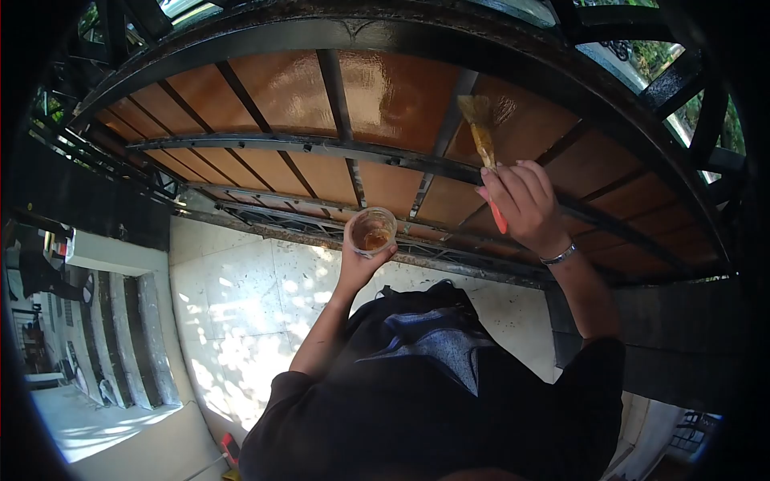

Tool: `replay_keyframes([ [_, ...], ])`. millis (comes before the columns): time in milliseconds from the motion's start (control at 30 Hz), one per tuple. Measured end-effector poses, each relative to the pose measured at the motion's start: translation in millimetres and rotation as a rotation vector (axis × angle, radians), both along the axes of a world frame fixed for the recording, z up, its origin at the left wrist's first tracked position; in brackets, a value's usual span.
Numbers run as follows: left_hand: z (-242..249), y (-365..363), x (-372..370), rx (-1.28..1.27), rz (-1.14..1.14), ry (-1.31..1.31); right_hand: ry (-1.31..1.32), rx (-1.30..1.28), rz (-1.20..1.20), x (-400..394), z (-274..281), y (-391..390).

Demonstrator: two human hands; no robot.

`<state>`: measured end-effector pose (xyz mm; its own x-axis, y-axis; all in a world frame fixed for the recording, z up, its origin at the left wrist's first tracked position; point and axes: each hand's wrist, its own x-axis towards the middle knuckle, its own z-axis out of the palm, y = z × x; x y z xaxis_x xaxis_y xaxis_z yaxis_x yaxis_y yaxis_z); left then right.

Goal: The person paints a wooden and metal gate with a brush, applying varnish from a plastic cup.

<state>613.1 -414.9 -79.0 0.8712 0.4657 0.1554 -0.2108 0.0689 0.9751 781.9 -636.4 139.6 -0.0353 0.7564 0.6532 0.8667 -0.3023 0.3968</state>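
Note:
A clear plastic cup with some amber-brown liquid at its bottom is held in my left hand, its mouth facing up toward the camera. My right hand, with a metal band at the wrist, grips a paintbrush by its red handle. The bristles point up and away, over a brown wood panel between dark metal bars; whether they touch it I cannot tell. Left of the brush, another panel looks glossy and wet.
A curved black metal frame arches over the panels, with a crossbar below. Pale floor tiles lie beneath. Steps and part of a person appear at the left. Something red is at the bottom left.

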Motion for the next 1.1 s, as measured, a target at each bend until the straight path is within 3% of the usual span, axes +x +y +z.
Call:
replay_keyframes([
  [67, 0.9, 1.5, -2.3, 0.008, -0.005, -0.011, 0.168, -0.135, 0.049, -2.7, -24.9, 2.0],
  [267, 7.0, 5.0, -14.0, 0.021, -0.006, 0.055, 0.465, -0.126, 0.056, 0.2, -17.0, -2.1],
  [400, 0.2, 5.6, -18.7, 0.022, 0.001, 0.034, 0.280, 0.028, -0.009, 11.4, 17.9, -20.8],
  [467, -0.6, 3.7, -21.6, -0.012, -0.011, 0.042, -0.016, 0.154, -0.011, 0.7, 25.4, -30.6],
  [567, 1.3, 2.1, -22.4, 0.006, -0.001, 0.060, -0.065, 0.120, -0.033, -3.9, 14.8, -34.5],
  [700, -4.0, 1.0, -21.2, 0.004, -0.022, 0.049, 0.163, -0.091, -0.038, -1.2, -20.8, -29.3],
  [833, -2.3, -0.8, -20.8, 0.034, -0.005, 0.068, 0.392, -0.117, 0.004, -11.5, -14.4, -31.7],
  [967, -4.1, -4.9, -19.3, 0.027, -0.028, 0.062, 0.318, -0.068, -0.058, 3.1, 11.9, -41.8],
  [1033, -5.5, -5.7, -19.2, 0.016, -0.039, 0.031, 0.138, 0.175, -0.042, 5.8, 28.2, -49.7],
  [1100, 0.4, -7.8, -21.8, 0.008, -0.033, 0.047, 0.100, 0.203, -0.037, -1.1, 36.4, -55.0],
])
